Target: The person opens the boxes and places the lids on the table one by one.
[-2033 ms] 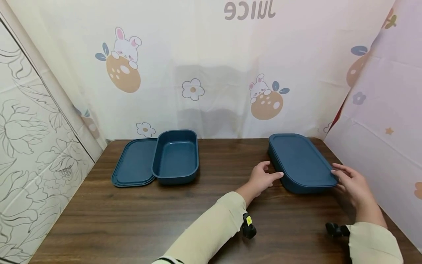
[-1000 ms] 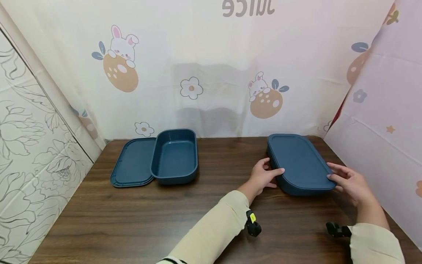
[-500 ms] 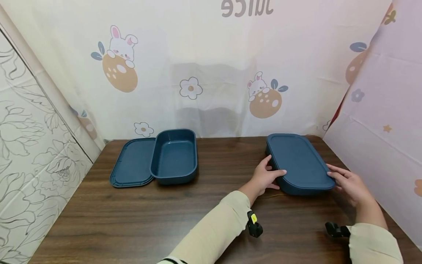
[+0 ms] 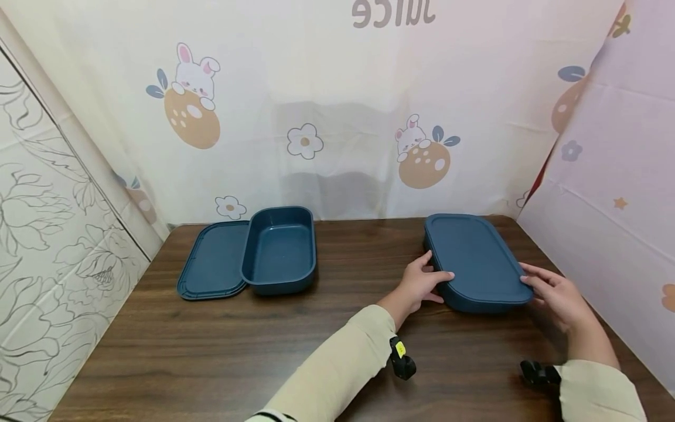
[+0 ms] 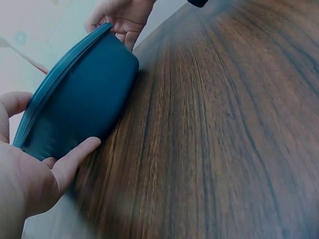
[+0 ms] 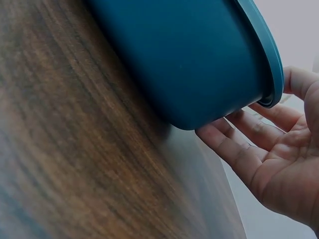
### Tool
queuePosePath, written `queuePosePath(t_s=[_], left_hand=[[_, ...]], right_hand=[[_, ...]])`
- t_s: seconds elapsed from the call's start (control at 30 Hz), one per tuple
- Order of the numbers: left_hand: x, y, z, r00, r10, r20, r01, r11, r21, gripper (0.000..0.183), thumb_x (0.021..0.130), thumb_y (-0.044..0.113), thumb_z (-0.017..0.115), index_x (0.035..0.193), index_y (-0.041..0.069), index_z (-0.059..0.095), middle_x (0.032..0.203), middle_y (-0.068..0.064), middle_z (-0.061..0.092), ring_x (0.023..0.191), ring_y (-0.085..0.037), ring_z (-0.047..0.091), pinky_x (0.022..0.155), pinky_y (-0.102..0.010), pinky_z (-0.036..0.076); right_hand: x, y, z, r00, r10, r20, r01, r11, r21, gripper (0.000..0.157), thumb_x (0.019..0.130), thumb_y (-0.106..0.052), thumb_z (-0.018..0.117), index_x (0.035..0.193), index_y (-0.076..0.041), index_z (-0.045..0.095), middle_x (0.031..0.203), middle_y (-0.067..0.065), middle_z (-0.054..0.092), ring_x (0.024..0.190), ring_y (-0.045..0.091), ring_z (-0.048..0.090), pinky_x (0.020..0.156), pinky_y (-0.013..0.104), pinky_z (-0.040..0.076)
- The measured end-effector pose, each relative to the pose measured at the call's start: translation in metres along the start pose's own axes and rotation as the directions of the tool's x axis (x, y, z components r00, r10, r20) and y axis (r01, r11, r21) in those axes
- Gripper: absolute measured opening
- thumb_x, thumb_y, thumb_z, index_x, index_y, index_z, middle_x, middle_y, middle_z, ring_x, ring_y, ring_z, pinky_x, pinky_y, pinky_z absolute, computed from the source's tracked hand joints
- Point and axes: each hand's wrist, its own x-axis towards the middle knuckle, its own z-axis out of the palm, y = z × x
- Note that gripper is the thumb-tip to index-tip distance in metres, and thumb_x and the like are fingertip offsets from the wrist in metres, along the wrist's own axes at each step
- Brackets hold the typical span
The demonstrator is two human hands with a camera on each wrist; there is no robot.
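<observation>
On the right of the table stands a dark blue lidded food container (image 4: 477, 258), its lid (image 4: 474, 249) lying flat over the top. My left hand (image 4: 416, 284) grips its near left corner, thumb on the lid's edge and fingers against the side wall. At the right side my right hand (image 4: 559, 296) holds it too, thumb at the lid's edge. In the right wrist view the fingers of that hand (image 6: 279, 149) reach under the rim against the container's wall (image 6: 184, 59). The left wrist view shows both hands at the container (image 5: 84, 94), with its base at the tabletop.
An open blue container (image 4: 282, 252) stands at the back left of the wooden table (image 4: 211, 357). Its right neighbour is the lidded one; a loose blue lid (image 4: 213, 261) lies at its left, partly overlapped by it. A printed curtain (image 4: 348, 76) hangs behind, with another cloth (image 4: 622, 193) at right.
The lidded container has shifted slightly left, both hands moving with it. My left fingers now lie closer along its side, and my right thumb is farther in on the lid's edge.
</observation>
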Motion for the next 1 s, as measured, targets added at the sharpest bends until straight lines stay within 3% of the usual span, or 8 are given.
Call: queuePosePath(t_s=[0.53,1.0], left_hand=[[-0.005,0.004,-0.018,0.999,0.000,0.049,0.001,1.000,-0.018,0.070,0.084,0.008,0.076,0.146,0.019,0.046,0.124,-0.012,0.056,0.097,-0.027,0.065,0.069,-0.054,0.057],[-0.014,0.010,-0.033,0.998,0.000,0.065,0.002,0.999,-0.033,0.069,0.085,0.007,0.076,0.146,0.020,0.047,0.122,-0.011,0.056,0.097,-0.028,0.065,0.071,-0.054,0.057]], right_hand=[[-0.005,-0.003,0.013,0.997,-0.069,0.021,0.069,0.997,0.033,0.031,0.099,-0.010,0.057,0.126,-0.024,0.064,0.107,-0.020,0.065,0.085,0.004,0.066,0.067,0.022,0.057],[-0.007,-0.003,0.027,0.997,-0.081,0.019,0.080,0.996,0.034,0.029,0.098,-0.009,0.059,0.122,-0.024,0.065,0.104,-0.015,0.069,0.082,0.007,0.068,0.066,0.025,0.058]])
